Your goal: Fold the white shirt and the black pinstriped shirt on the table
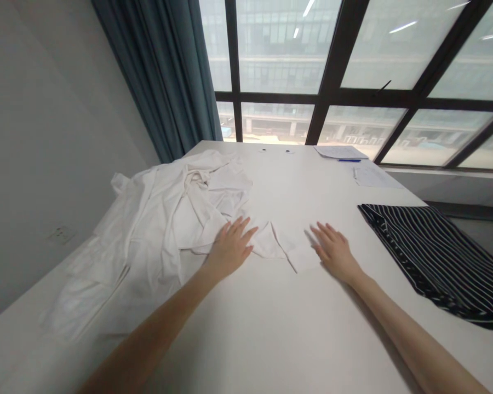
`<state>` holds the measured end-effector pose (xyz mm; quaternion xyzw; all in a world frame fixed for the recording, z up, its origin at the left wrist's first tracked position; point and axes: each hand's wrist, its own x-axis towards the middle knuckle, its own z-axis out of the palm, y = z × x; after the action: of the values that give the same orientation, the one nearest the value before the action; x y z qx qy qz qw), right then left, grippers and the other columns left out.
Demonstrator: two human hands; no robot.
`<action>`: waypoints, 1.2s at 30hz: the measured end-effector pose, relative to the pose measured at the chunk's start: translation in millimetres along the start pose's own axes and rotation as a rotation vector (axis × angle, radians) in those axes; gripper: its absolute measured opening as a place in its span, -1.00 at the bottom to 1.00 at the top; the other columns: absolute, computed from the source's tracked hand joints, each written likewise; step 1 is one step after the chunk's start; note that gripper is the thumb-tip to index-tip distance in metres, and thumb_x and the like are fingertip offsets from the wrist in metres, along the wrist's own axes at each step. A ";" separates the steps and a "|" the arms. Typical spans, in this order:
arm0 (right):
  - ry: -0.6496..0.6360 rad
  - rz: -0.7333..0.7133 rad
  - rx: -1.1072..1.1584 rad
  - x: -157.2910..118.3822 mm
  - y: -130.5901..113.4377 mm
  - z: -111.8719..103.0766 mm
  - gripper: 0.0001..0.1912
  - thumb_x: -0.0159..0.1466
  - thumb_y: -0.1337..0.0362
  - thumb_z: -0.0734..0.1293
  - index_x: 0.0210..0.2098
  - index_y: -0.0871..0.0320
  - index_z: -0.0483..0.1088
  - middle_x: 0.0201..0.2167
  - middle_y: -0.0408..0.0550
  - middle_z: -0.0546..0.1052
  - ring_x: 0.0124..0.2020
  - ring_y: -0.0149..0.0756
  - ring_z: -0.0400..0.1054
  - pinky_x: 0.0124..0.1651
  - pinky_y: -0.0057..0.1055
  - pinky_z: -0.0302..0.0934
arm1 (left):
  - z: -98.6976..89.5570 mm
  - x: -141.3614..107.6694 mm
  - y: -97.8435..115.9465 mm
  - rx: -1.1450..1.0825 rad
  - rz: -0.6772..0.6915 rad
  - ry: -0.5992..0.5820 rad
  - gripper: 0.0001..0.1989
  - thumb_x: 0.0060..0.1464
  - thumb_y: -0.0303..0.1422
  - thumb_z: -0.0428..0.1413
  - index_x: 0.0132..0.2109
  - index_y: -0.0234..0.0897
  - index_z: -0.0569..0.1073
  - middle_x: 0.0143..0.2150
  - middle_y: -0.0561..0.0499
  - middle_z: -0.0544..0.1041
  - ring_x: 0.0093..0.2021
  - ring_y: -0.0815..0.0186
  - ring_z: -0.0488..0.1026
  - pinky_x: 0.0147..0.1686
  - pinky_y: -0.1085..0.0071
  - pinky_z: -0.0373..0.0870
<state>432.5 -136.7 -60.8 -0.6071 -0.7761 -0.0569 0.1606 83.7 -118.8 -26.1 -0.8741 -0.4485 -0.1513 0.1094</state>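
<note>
A crumpled white garment (156, 219), which looks like a shirt, lies on the left part of the white table (263, 334). One narrow end of it, perhaps a sleeve end (269, 242), stretches out toward the middle. My left hand (230, 249) rests on the cloth where this end leaves the heap, fingers spread and palm down. Right of the sleeve end, my right hand (333, 250) hovers at or just over the tabletop with its fingers apart. Nothing is held in it. Whether its fingertips touch the table I cannot tell.
A black and white striped cloth (439, 257) lies along the right edge. Toward the far right are papers (340, 152), a blue pen (349, 160) and another sheet (376, 177). Behind the table stand a blue curtain (168, 71) and large windows; a wall (57, 109) runs along the left.
</note>
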 end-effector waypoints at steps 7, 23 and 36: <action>-0.024 -0.046 0.107 0.2 -17.2 4.4 -0.54 0.43 0.11 0.03 0.18 0.13 0.33 0.24 0.12 0.35 0.30 -0.06 0.14 0.22 0.02 0.10 | -36.0 -22.1 -123.6 0.266 -0.599 0.165 -0.41 0.27 -0.08 -0.17 0.23 -0.42 0.27 0.28 -0.34 0.26 0.31 -0.25 0.12 0.16 -0.20 0.15; -0.016 -0.010 0.328 3.3 -14.4 -1.7 -0.51 0.43 0.07 0.01 0.14 0.13 0.35 0.16 0.07 0.44 0.25 -0.11 0.22 0.25 -0.01 0.10 | -45.3 10.5 21.8 -0.172 -0.039 -0.009 -0.81 0.26 -0.49 -0.05 -0.07 -0.25 0.40 -0.21 -0.04 0.58 -0.10 0.22 0.52 0.22 0.20 0.24; -0.022 -0.205 0.539 -13.2 -44.5 -24.8 -0.55 0.42 0.09 0.10 0.27 -0.01 0.14 -0.01 0.00 0.51 0.10 -0.10 0.28 0.16 -0.04 0.09 | -25.7 9.1 -47.0 -0.015 -0.230 0.042 -0.58 0.25 -0.33 0.02 0.21 -0.37 0.31 0.27 -0.30 0.32 0.29 0.01 0.22 0.23 0.05 0.12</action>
<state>397.0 -167.3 -36.9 -0.4614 -0.8223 0.1420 0.3014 46.1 -93.4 3.8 -0.8143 -0.5423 -0.1843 0.0943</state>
